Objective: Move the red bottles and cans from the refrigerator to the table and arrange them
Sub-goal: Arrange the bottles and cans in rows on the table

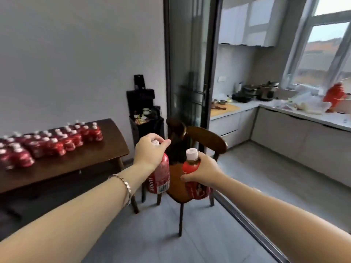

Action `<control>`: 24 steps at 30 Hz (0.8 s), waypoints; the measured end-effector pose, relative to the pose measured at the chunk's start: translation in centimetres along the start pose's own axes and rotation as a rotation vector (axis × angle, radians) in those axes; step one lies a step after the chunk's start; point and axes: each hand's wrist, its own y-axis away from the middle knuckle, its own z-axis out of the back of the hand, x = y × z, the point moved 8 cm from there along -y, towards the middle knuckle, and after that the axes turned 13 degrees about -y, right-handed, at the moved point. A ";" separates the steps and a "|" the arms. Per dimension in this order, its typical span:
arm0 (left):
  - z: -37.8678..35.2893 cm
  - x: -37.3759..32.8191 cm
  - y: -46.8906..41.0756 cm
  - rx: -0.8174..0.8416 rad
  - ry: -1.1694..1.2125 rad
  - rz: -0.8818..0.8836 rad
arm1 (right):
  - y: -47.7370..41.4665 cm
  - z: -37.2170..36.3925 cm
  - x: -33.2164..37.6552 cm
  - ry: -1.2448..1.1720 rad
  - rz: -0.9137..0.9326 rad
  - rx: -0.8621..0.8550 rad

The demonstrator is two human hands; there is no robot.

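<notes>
- The left hand (pixel 150 151) grips a red juice bottle (pixel 160 177) at its cap; the right hand (pixel 204 170) clasps a second bottle (pixel 191 165)
- Bottle rows (pixel 57 143) already line the left bench (pixel 79 165); these two seemingly await placing

Bottle rows (pixel 57 144) crowd the back of the table (pixel 76 168); its front strip lies free; a chair (pixel 209 137) stands alongside.

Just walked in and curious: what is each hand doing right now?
Left hand: holds a red bottle by its top.
Right hand: holds a second red bottle around its shoulder.
</notes>
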 end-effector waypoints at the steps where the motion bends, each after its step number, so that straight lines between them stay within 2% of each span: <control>1: 2.3 2.6 -1.0 -0.024 -0.023 0.018 | -1.3 -3.4 1.5 -0.009 0.016 0.035; 8: 14.8 19.3 -6.6 -0.148 -0.104 0.179 | -8.4 -23.5 10.8 -0.070 0.104 0.268; 11: 18.4 24.8 -8.9 -0.172 -0.140 0.239 | -11.0 -29.8 13.7 -0.090 0.121 0.348; 15: 21.4 31.0 -12.3 -0.203 -0.153 0.297 | -14.8 -36.2 16.1 -0.090 0.138 0.413; 16: 22.3 34.4 -14.6 -0.216 -0.142 0.326 | -17.6 -39.8 16.8 -0.089 0.138 0.446; 19: 22.7 37.1 -16.8 -0.214 -0.139 0.350 | -20.4 -42.3 17.6 -0.078 0.146 0.470; 24: 26.3 45.8 -26.6 -0.273 -0.138 0.399 | -31.0 -51.9 22.1 -0.099 0.200 0.557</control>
